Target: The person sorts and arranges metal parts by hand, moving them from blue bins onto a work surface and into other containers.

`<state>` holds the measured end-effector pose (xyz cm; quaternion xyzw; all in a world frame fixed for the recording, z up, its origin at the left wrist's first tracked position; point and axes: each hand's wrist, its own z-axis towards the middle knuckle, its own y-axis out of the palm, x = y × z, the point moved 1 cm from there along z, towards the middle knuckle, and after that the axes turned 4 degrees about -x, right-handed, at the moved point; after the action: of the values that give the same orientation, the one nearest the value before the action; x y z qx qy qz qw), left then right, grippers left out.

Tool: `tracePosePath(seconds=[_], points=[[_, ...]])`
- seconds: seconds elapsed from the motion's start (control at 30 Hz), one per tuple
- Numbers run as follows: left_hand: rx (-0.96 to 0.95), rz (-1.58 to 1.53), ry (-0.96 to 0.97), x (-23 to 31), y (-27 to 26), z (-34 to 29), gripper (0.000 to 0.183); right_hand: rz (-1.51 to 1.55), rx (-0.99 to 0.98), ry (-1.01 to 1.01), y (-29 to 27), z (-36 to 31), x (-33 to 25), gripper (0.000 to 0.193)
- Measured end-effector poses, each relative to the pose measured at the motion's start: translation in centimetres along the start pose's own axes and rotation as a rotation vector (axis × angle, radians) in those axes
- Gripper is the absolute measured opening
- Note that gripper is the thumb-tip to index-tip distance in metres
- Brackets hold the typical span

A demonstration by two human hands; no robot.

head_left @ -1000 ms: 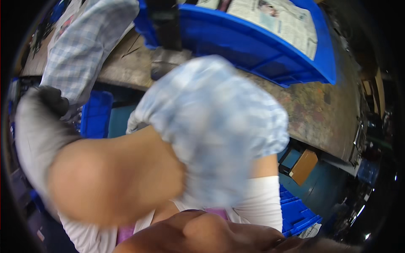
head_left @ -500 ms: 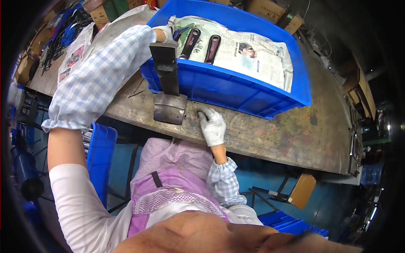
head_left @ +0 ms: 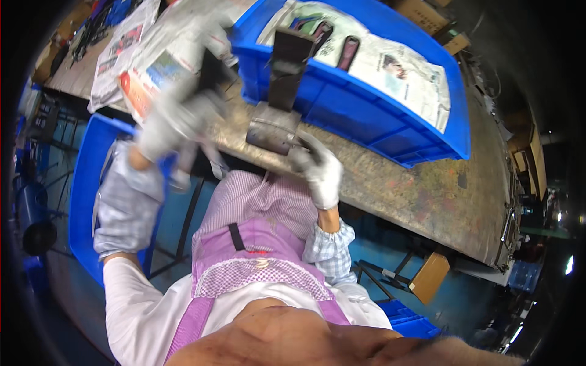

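Observation:
My left hand [head_left: 171, 122], in a pale glove, is smeared by motion near the table's left front edge, beside a lower blue bin. A dark blurred shape [head_left: 210, 72] shows at its fingers; whether the hand holds it I cannot tell. My right hand [head_left: 320, 174], in a white glove with grey fingertips, is at the front edge with thumb and fingers apart and nothing visible between them. Its fingertips are close to a curved metal block [head_left: 268, 129] at the foot of a dark upright metal bar [head_left: 288, 67]. Touching or not is unclear.
A large blue bin [head_left: 378, 131] on the table holds newspaper and two dark purple crank-like arms [head_left: 348, 53]. The lower blue bin [head_left: 82, 201] stands to the left. Papers [head_left: 125, 46] cover the table's left side. A cardboard box [head_left: 429, 279] is below the table.
My left hand has come out of the large bin, moving left and toward me. My right hand has lifted its fingers toward the metal block. The whole view has shifted.

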<state>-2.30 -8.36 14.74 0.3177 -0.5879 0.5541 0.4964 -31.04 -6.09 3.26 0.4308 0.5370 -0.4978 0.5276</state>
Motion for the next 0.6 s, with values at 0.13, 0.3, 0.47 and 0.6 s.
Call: tracePosePath(seconds=[0.13,0.3,0.47,0.6], points=[[-0.244,0.168,0.288,-5.7,7.8,-3.2,0.034,-0.378,-0.394,-0.184,5.2,-0.6,2.3,0.032],[0.562,-0.283,-0.242,-13.1,7.2,-4.3,0.033,-0.089,-0.017,0.315,4.2,3.2,-0.7,0.011],[0.372,-0.054,-0.133,-15.9,10.1,-6.0,0.025,-0.272,0.071,0.034,5.7,6.4,-0.6,0.016],[0.423,-0.021,-0.274,-14.4,9.0,-4.0,0.02,-0.588,-0.014,-0.055,5.8,7.4,-0.4,0.022]])
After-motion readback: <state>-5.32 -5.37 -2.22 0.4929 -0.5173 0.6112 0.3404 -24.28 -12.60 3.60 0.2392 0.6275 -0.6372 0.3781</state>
